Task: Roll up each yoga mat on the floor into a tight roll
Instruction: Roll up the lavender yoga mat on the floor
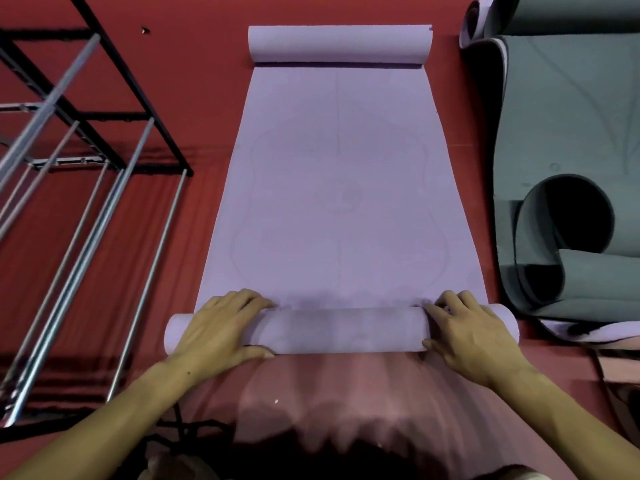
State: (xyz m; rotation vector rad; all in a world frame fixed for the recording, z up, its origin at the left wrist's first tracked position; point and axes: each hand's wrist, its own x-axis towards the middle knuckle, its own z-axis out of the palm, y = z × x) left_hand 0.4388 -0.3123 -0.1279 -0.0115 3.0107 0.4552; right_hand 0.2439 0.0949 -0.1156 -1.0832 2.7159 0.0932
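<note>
Lilac foam makes up the yoga mat (337, 188), which lies lengthwise on the red floor (114, 258), running from the near edge of the view toward the far one. Its near end is wound into a roll (341, 330) lying crosswise, and its far end curls up into a second, looser roll (341, 43). Faint curved lines are printed on the flat stretch between them. The left hand (216, 327) lies over the left part of the near roll, fingers draped over its top onto the flat mat and thumb tucked under the near side, so the hand is clamped on the roll. The right hand (472, 336) grips the right part in the same way, fingers over the top and thumb at the near side. Both ends of the roll stick out past the hands. A grey mat (568, 126) lies just beside the lilac one on the right, partly curled into an open loop. A black and silver metal rack (79, 133) stands on the floor to the left.
</note>
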